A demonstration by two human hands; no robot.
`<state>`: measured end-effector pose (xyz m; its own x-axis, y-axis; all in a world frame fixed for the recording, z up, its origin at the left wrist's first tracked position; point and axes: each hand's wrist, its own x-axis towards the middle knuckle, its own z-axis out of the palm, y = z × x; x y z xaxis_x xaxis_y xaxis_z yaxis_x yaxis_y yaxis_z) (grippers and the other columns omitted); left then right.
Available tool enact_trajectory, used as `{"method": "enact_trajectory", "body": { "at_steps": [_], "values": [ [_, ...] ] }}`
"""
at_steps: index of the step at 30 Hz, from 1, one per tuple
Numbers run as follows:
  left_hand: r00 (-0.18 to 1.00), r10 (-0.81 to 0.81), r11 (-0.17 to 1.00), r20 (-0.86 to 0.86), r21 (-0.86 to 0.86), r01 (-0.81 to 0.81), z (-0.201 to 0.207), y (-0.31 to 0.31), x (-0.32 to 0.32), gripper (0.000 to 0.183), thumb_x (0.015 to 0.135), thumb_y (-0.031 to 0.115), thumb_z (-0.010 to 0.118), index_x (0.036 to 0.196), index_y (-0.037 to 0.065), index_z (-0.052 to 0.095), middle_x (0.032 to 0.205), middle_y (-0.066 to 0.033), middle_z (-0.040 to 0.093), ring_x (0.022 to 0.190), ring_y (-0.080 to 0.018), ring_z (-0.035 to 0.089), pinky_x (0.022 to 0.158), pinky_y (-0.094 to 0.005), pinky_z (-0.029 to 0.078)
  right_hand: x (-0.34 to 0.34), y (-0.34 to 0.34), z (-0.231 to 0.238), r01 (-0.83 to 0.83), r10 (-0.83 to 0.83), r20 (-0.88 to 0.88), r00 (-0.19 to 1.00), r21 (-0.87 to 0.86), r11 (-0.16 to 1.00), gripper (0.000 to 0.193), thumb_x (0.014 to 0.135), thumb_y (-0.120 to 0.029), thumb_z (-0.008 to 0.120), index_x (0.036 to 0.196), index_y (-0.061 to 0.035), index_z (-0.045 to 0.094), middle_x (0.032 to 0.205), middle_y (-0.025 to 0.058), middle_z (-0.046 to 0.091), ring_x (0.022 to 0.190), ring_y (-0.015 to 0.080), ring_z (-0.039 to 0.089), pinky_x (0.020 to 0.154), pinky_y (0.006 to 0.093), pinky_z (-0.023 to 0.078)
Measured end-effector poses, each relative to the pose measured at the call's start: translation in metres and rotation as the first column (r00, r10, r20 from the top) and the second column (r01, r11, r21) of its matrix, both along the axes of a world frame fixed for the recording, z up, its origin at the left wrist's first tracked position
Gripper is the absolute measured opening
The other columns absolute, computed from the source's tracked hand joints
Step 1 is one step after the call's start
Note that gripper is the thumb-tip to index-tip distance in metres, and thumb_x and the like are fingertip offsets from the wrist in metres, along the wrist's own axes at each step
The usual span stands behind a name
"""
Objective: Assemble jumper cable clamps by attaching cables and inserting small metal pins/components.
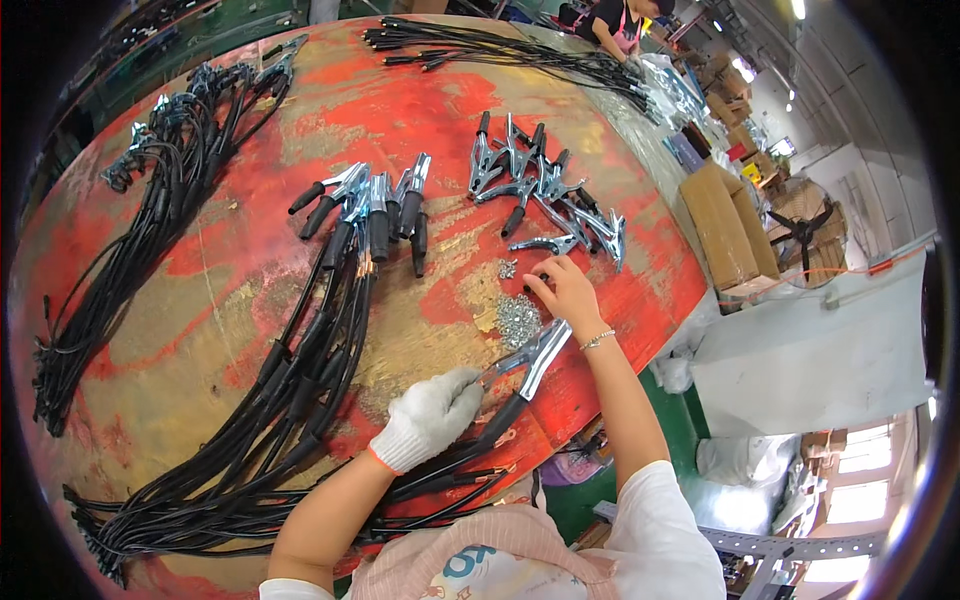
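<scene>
My left hand (425, 415), in a white knitted glove, is closed near the table's front edge. Its fingertips grip a silver metal clamp (545, 362) with a black handle sleeve (503, 418). Past the clamp, my bare right hand (566, 292) is curled, thumb and forefinger close together around something small and dark that I cannot make out. It hovers beside a heap of small silver screws or nuts (519, 322). Just beyond it lies a loose pile of silver clamps (520, 190) with black handles.
Black cables (300, 390) with clamps on their far ends run across the red, worn table (440, 120). Another cable bundle (165, 225) lies left, a third (520, 58) at the back. Cardboard box (728, 225) and fan (803, 228) stand right; a person (615, 30) works far off.
</scene>
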<state>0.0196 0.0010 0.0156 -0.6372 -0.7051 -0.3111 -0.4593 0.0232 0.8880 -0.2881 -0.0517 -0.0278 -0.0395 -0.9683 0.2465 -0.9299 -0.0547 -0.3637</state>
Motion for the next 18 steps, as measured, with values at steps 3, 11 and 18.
{"method": "enact_trajectory", "body": {
  "at_steps": [3,11,18],
  "values": [
    [0.996,0.023,0.999,-0.09,0.041,-0.02,-0.004,0.001,0.0,0.037,0.094,0.034,0.048,0.119,0.011,0.061,0.091,-0.0185,0.068,0.089,-0.0373,0.066,0.079,-0.0443,0.051,0.001,0.003,0.005,0.05,-0.049,-0.027,0.998,0.009,0.999,0.021,0.086,-0.033,0.066,0.093,-0.0129,0.069,0.095,0.0054,0.063,0.087,0.0253,0.063,0.075,0.0362,0.05],
    [0.993,0.031,0.999,-0.113,-0.041,-0.036,-0.011,0.001,0.0,0.028,0.094,0.027,0.051,0.108,0.005,0.062,0.074,-0.0123,0.066,0.068,-0.0226,0.067,0.065,-0.0358,0.051,0.029,-0.031,0.004,0.17,-0.168,-0.241,0.956,-0.013,0.985,0.02,0.085,-0.034,0.065,0.089,-0.0155,0.072,0.091,0.0057,0.066,0.09,0.026,0.063,0.075,0.0396,0.049],
    [0.997,0.011,0.999,-0.074,-0.044,-0.014,-0.009,-0.001,-0.002,0.027,0.095,0.026,0.05,0.106,0.004,0.063,0.073,-0.0106,0.065,0.066,-0.0213,0.065,0.063,-0.034,0.05,0.021,-0.035,0.001,0.173,-0.164,-0.172,0.971,0.039,0.984,0.017,0.085,-0.029,0.066,0.091,-0.0136,0.071,0.09,0.0066,0.065,0.086,0.0252,0.062,0.076,0.0375,0.048]
  ]
}}
